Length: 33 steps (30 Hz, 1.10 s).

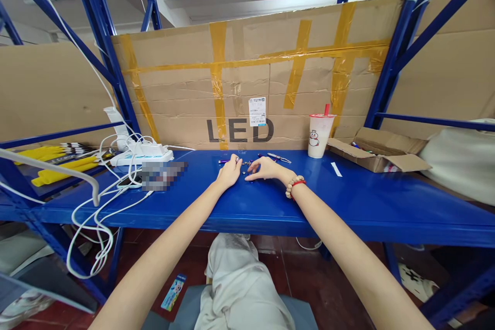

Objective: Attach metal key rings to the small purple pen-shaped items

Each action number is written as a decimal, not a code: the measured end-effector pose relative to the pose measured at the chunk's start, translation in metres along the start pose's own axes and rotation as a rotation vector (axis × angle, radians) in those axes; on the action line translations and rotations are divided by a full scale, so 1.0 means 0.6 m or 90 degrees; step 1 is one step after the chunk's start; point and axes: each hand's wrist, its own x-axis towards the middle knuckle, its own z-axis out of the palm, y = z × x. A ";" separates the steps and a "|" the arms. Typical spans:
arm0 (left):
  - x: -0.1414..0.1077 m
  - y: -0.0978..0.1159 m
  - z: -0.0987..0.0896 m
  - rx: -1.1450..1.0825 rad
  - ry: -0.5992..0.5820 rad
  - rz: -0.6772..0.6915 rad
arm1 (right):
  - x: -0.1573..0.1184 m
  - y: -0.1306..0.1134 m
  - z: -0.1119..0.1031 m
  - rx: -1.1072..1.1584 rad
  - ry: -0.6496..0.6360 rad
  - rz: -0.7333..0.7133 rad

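Note:
Small dark and metallic parts [244, 172] lie on the blue table [240, 211], between my two hands. My left hand [229, 171] rests on the table, fingers closed around something too small to make out. My right hand [263, 169], with a beaded bracelet at the wrist, hovers over the small parts from the right, thumb and fingers curved and apart. Beyond it lies a silver pen-like tool [279, 158]. A purple pen-like piece [223, 161] shows just left of my left hand.
At the right stand a cup with a red straw [320, 135] and an open cardboard box [377, 149]; a white strip [336, 169] lies near them. A power strip [145, 152] and tangled white cables [101, 221] occupy the left. Cardboard [185, 98] walls the back.

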 end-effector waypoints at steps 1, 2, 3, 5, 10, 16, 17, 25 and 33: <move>0.000 0.001 0.000 -0.001 0.001 -0.005 | -0.001 0.002 -0.001 0.022 -0.013 0.018; -0.001 0.002 0.000 0.000 0.003 -0.008 | -0.001 0.004 -0.002 0.039 -0.019 0.032; -0.001 0.002 0.000 0.000 0.003 -0.011 | -0.001 0.005 -0.002 0.051 -0.019 0.042; -0.002 0.003 0.000 -0.001 0.004 -0.008 | 0.000 0.008 -0.002 0.054 -0.006 0.049; -0.005 0.003 -0.001 -0.014 0.020 0.029 | 0.007 0.017 0.002 -0.060 0.100 -0.020; -0.005 0.003 -0.001 -0.026 0.035 0.055 | 0.015 0.025 0.005 -0.093 0.276 -0.035; -0.005 0.003 -0.001 -0.028 0.036 0.058 | 0.015 0.025 0.006 -0.085 0.292 -0.040; -0.006 0.004 -0.002 -0.048 0.024 0.064 | 0.013 0.015 0.002 -0.078 0.303 -0.099; -0.004 0.002 0.002 -0.083 0.016 0.083 | 0.013 -0.001 0.011 -0.048 0.212 -0.103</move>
